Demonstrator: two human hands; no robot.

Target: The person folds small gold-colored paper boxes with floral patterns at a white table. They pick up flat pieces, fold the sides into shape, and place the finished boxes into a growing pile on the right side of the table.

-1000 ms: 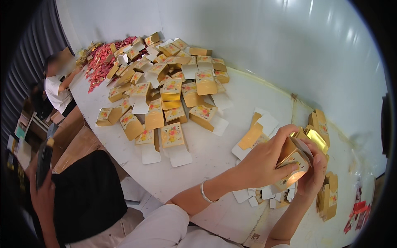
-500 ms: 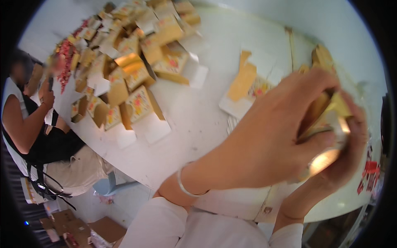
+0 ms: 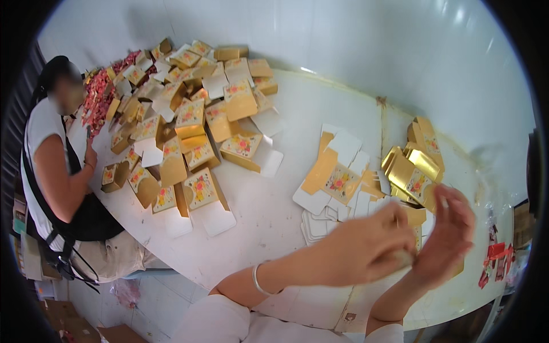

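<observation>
Head view: the left hand [image 3: 366, 246], its fingers curled, and the right hand [image 3: 444, 239], its fingers extended, lie close together above the desk [image 3: 257, 254]; whether the left grips anything cannot be told. Folded gold cartons [image 3: 419, 182] lie just beyond the hands, flat blanks [image 3: 339, 182] ahead of the left, and opened boxes [image 3: 190, 118] farther left.

A white table [image 3: 260, 200] is covered, well to the left of and beyond the left hand [image 3: 357, 246], by a broad heap of gold, flower-printed boxes [image 3: 197, 188]; red packets [image 3: 98, 100] are piled at its far end. Flat cartons [image 3: 341, 182] are stacked loosely just beyond that hand, gold cartons [image 3: 405, 171] just beyond the right hand [image 3: 443, 237]. Red pieces [image 3: 498, 252] are scattered to its right.
</observation>
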